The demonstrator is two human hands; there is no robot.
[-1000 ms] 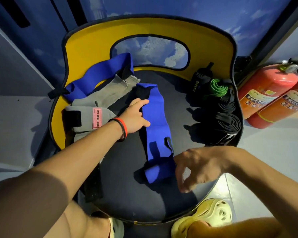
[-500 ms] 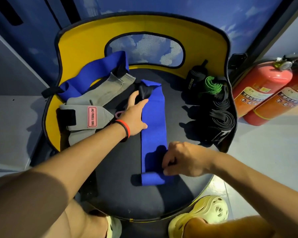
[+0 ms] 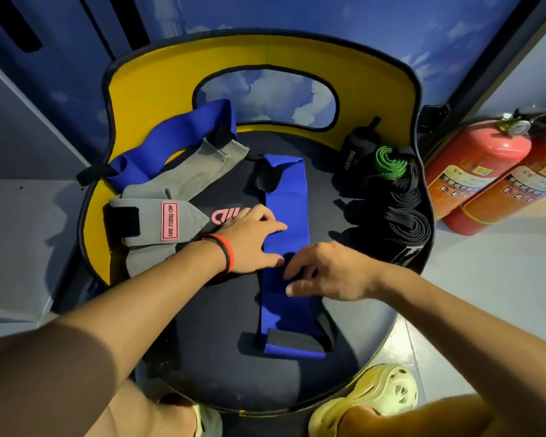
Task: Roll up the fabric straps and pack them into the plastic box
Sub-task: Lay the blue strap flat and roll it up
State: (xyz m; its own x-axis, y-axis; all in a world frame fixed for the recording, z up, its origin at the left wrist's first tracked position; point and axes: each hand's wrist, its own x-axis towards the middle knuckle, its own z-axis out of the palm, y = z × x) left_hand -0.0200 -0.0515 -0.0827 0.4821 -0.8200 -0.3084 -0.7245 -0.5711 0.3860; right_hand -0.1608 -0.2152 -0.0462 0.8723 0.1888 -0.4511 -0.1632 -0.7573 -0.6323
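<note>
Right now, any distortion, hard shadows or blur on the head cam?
Head view: strong fisheye, wall edges bow near the borders; light from the right, so the rolled black straps throw sharp shadows leftward on the dark round seat; the right hand shades the flat blue fabric strap; the near left arm is dark and soft.

Blue strap (image 3: 286, 216) matt cloth; fire extinguisher (image 3: 473, 162) glossy.
</note>
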